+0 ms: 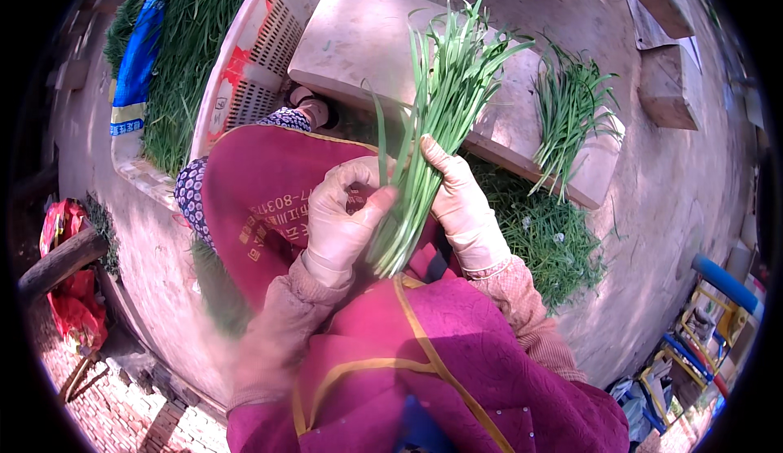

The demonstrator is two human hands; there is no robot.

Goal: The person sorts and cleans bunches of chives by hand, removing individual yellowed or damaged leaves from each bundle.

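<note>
Head view: right hand (466,212) had the garlic chives (451,98) in a snug grip, left hand (337,220) curled alongside, couldn't tell its hold. Seemed mid-sort; next called for gentle picking.

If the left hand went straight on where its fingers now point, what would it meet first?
The left hand would probably meet the green bundle in the right hand; depth is unclear, so they may already touch.

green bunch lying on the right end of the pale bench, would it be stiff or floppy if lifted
The green bunch would probably flop at its tips, where thin leaves curl. It looks light, being only slender strands. No tie shows, so strands may slide apart.
</note>
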